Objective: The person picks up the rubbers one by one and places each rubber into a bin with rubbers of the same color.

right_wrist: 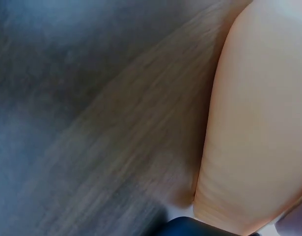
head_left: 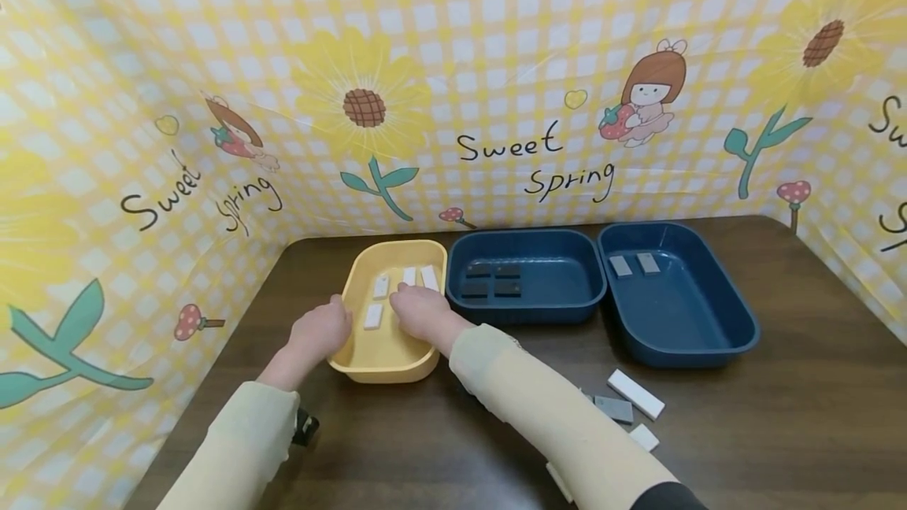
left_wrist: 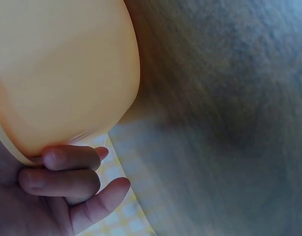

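Observation:
In the head view a yellow plastic tray [head_left: 383, 375] stands on the left of the table, with several white rectangular blocks [head_left: 373, 316] lying inside. My left hand [head_left: 322, 329] grips its left rim; in the left wrist view the curled fingers [left_wrist: 62, 182] show at the rim of the tray [left_wrist: 67, 73]. Across the opposite side, my right hand [head_left: 423, 312] holds the right rim. The right wrist view gives mostly the tray's outer wall [right_wrist: 259, 113], and just a bit of a finger [right_wrist: 294, 221] at the corner.
A dark blue tray [head_left: 527, 315] with several dark pieces [head_left: 508, 288] sits right beside the yellow one. Another blue tray [head_left: 683, 356] holds two light grey blocks [head_left: 648, 263]. Loose white blocks [head_left: 636, 394] and a grey block [head_left: 613, 409] lie near the right forearm. Patterned cloth [head_left: 510, 101] hangs behind the table.

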The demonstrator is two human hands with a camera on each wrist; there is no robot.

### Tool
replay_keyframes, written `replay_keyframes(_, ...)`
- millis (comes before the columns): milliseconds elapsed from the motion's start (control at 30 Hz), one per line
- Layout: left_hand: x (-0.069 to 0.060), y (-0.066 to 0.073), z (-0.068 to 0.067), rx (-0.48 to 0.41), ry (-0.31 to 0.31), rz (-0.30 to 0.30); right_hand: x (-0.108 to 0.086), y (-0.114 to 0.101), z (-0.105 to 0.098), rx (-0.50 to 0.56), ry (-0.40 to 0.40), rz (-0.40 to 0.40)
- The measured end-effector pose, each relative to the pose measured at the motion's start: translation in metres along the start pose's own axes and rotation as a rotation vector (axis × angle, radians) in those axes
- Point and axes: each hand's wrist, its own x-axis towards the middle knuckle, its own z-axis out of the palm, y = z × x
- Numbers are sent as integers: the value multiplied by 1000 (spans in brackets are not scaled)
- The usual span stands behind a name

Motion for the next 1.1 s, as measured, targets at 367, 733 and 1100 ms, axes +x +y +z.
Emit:
replay_keyframes(367, 0, 3, -6, 5, 5, -11, -17, 8, -13, 166, 221, -10)
replay_keyframes(733, -2, 4, -2, -8, -14, -6, -81, 10, -35, 280, 268, -219)
replay_keyframes(1100, -3, 4, -2, -19, -8, -11, -178, 45, -64, 82, 314, -433)
